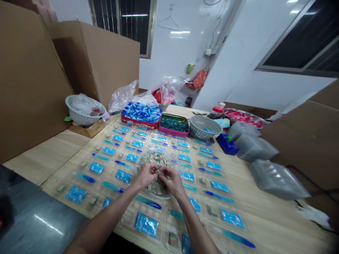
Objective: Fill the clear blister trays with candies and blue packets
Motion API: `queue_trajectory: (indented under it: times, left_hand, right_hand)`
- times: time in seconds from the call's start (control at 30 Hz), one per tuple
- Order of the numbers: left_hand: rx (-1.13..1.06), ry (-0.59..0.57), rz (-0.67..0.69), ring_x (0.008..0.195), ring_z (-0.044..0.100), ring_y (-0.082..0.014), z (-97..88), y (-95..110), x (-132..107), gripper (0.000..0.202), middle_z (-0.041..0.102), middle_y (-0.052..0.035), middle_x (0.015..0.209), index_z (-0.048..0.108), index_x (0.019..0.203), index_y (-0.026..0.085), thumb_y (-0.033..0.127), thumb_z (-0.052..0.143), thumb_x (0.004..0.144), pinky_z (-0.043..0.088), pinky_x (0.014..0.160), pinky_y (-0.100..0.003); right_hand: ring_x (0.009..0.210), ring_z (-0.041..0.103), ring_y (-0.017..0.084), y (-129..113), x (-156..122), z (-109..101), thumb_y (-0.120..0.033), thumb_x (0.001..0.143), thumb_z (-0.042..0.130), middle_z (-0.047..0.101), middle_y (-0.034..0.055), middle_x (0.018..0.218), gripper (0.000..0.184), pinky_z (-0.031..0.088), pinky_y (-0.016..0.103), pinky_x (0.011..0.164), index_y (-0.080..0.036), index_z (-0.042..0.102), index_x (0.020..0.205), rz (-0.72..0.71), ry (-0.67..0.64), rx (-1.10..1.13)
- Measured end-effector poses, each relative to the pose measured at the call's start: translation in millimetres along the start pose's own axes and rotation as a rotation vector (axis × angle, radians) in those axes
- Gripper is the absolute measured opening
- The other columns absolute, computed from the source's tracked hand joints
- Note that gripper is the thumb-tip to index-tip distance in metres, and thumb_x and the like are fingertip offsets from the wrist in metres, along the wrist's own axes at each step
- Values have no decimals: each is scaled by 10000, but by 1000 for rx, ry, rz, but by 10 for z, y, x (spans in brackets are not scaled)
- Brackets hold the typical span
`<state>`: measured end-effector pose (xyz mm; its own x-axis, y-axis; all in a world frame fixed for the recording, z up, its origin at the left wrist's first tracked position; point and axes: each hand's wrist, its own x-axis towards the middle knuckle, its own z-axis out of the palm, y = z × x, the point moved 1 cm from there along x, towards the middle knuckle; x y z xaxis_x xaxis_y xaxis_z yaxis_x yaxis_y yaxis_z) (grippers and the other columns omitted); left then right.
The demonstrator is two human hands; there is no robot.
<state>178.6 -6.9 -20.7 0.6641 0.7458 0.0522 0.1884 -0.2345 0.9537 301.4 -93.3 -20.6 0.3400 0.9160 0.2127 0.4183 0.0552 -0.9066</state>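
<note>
My left hand [146,174] and my right hand [172,180] meet over a clear round bowl [141,159] full of small striped erasers [156,158]. Both hands are closed in a pinch on one small eraser [159,172] held between their fingertips, just above the bowl. Under and around the bowl lie clear plastic blister trays [116,165] with blue pens [87,178], blue packets [76,194] and small erasers set in their pockets.
At the back stand a red tin of blue pens [141,113], a pink tin of dark green pieces [174,125], a grey colander [205,127] and a white basket [84,110]. Cardboard boxes [29,77] rise on the left. Stacks of clear trays [277,180] lie at the right.
</note>
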Motion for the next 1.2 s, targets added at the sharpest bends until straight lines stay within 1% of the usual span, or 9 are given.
queue_trajectory:
  times: [0.07, 0.2, 0.33, 0.5, 0.67, 0.8, 0.93, 1.07, 1.2]
  left_hand:
    - [55, 2, 0, 581, 582, -111, 6, -4, 9, 201, 623, 13, 617, 653, 731, 127, 27, 536, 602, 451, 551, -187]
    - [213, 22, -1, 544, 536, -109, -12, -2, 16, 200, 574, 32, 565, 652, 700, 142, 26, 536, 585, 399, 526, -192]
    - [364, 33, 22, 548, 500, -122, -6, -2, 12, 232, 534, 41, 554, 673, 725, 160, 29, 561, 569, 381, 561, -226]
    - [458, 15, 53, 577, 514, -135, 5, -15, -6, 264, 542, 31, 583, 679, 767, 163, 20, 553, 584, 372, 586, -242]
    - [499, 15, 60, 604, 518, -141, -2, 2, -24, 235, 578, 9, 635, 670, 763, 157, 30, 563, 596, 366, 598, -248]
    - [498, 13, 43, 605, 520, -136, -7, 10, -37, 173, 584, 9, 635, 656, 737, 162, 62, 572, 623, 372, 598, -241]
    - [467, 17, 4, 602, 537, -132, -17, 14, -30, 175, 580, 17, 617, 646, 725, 158, 53, 555, 620, 381, 580, -225]
    - [427, 5, -13, 610, 559, -127, -20, 34, -3, 197, 590, 23, 620, 649, 765, 158, 64, 533, 637, 405, 580, -209]
    - [443, -9, -2, 639, 561, -144, -7, 44, 18, 224, 594, 15, 628, 660, 758, 161, 51, 547, 599, 405, 612, -228]
  right_hand:
    - [679, 576, 171, -15, -13, -11, -233, 693, 593, 643, 17, 731, 122, 461, 276, 641, -176, 631, 794, -17, 1, -59]
    - [614, 545, 150, -12, -26, -16, -159, 681, 551, 591, -11, 654, 71, 419, 239, 576, -179, 589, 738, 13, 2, -136]
    - [615, 535, 142, 12, -26, -2, -86, 663, 506, 576, -19, 641, 125, 389, 230, 583, -179, 573, 711, 9, -7, -220]
    - [633, 547, 144, 6, 2, 24, -64, 661, 494, 596, -17, 664, 171, 394, 226, 600, -178, 593, 742, 0, -23, -227]
    - [621, 555, 148, -9, 15, 48, -71, 657, 499, 611, -7, 663, 184, 395, 229, 591, -172, 614, 758, -10, -25, -206]
    - [628, 549, 153, -5, -8, 47, -98, 658, 522, 602, -3, 665, 152, 391, 235, 595, -175, 611, 754, -10, -3, -251]
    - [638, 545, 155, -29, -17, 54, -96, 650, 519, 602, 0, 693, 204, 392, 238, 598, -179, 621, 807, -67, -42, -248]
    - [652, 550, 160, -21, 2, 53, -93, 679, 465, 597, 11, 693, 176, 391, 242, 607, -181, 591, 764, -98, 17, -251]
    - [640, 541, 163, 33, 18, 54, -111, 665, 484, 594, 9, 678, 125, 375, 243, 594, -188, 565, 722, -62, 30, -291]
